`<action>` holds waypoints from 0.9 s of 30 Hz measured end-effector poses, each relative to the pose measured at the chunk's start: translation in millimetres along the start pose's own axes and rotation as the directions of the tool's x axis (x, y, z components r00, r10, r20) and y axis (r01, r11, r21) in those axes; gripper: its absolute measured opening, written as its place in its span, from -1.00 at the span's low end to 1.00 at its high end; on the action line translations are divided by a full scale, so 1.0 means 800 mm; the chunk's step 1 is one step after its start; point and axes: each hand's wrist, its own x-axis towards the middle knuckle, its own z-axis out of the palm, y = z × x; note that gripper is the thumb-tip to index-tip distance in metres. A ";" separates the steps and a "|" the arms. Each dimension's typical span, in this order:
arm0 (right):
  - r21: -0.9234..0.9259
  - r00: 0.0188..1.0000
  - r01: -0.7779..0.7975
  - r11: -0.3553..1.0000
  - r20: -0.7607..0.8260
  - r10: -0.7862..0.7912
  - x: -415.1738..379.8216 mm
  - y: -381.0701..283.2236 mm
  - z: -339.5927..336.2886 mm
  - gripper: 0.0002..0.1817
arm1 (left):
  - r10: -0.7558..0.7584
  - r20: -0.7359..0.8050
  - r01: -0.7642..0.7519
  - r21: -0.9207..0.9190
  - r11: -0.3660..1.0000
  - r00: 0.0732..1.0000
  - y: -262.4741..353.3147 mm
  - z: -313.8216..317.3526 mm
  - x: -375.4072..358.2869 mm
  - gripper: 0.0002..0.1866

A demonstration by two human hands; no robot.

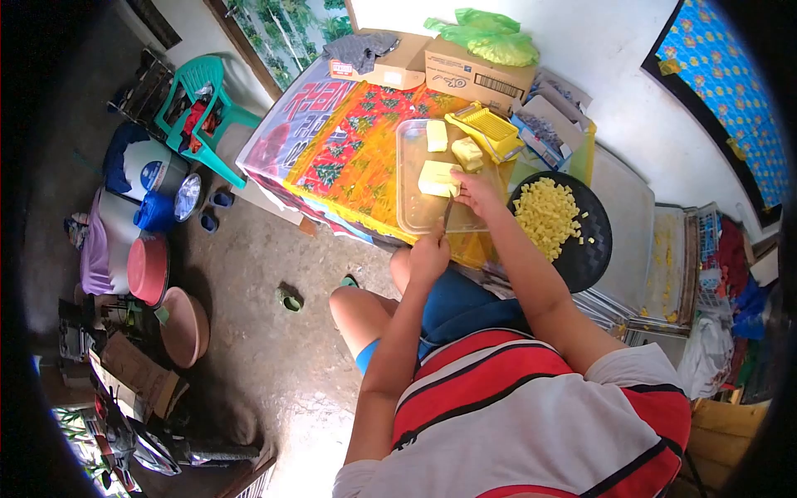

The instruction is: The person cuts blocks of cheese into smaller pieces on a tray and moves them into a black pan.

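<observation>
My left hand (430,256) is closed round the handle of a knife (449,214), whose blade points up at a pale yellow block (437,178). Fingers of my right hand (476,196) hold the right side of this block. It lies in a clear shallow plastic tray (404,166), with a second yellow block (436,135) and a lumpy yellow piece (467,153) behind it. To the right, small yellow cubes (545,217) are heaped in a round black tray (596,241).
A yellow slotted rack (485,130) stands behind the clear tray on the patterned tablecloth (344,158). Cardboard boxes (473,76) line the wall, one under a green plastic bag (486,37). A green chair (202,112) and basins (184,327) are at the left.
</observation>
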 end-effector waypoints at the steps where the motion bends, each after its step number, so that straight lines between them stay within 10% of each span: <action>1: -0.002 1.000 0.009 1.000 0.002 -0.009 -0.001 -0.002 -0.001 -0.58 | -0.035 0.020 0.034 0.058 0.998 0.999 0.013 -0.007 -0.006 -0.52; 18: 0.065 0.996 0.061 0.996 0.062 -0.065 -0.014 -0.007 0.000 -0.62 | -0.086 -0.011 0.086 0.046 0.995 0.996 0.054 -0.043 -0.022 -0.53; 27: -0.410 0.978 0.096 0.907 -0.130 -0.162 -0.010 -0.024 -0.038 -0.57 | 0.077 -0.104 -0.061 0.147 0.987 0.992 0.049 -0.041 -0.029 -0.55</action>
